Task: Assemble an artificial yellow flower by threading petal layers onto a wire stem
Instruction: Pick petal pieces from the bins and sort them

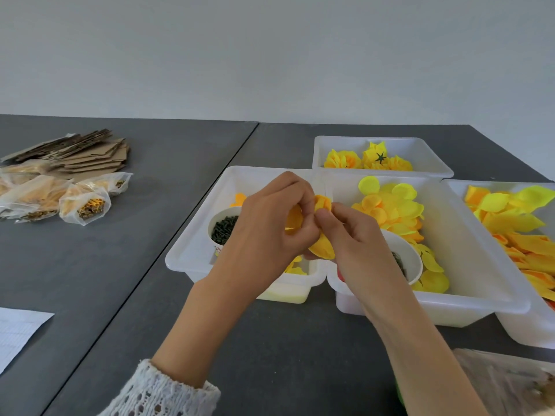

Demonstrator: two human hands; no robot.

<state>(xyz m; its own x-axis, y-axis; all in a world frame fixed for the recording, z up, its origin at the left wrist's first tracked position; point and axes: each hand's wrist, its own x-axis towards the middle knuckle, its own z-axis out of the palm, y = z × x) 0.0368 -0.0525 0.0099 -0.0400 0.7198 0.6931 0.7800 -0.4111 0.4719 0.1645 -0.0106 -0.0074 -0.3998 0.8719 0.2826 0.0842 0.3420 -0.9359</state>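
A partly built yellow flower (322,247) is held between both hands above the white bins. My left hand (270,223) grips its petals with curled fingers. From the right, my right hand (351,235) pinches the flower's petal layers. The wire stem is hidden by the hands. Loose round yellow petals (390,208) fill the middle bin (468,274). Long pointed petals (516,223) lie in the right bin. Finished flowers (369,159) sit in the far bin (426,148).
A paper cup of dark green pieces (223,228) stands in the left bin (192,244); a second cup (411,259) sits in the middle bin. Bagged parts (81,202) and cardboard (87,157) lie far left. A paper sheet (18,328) is at the left edge.
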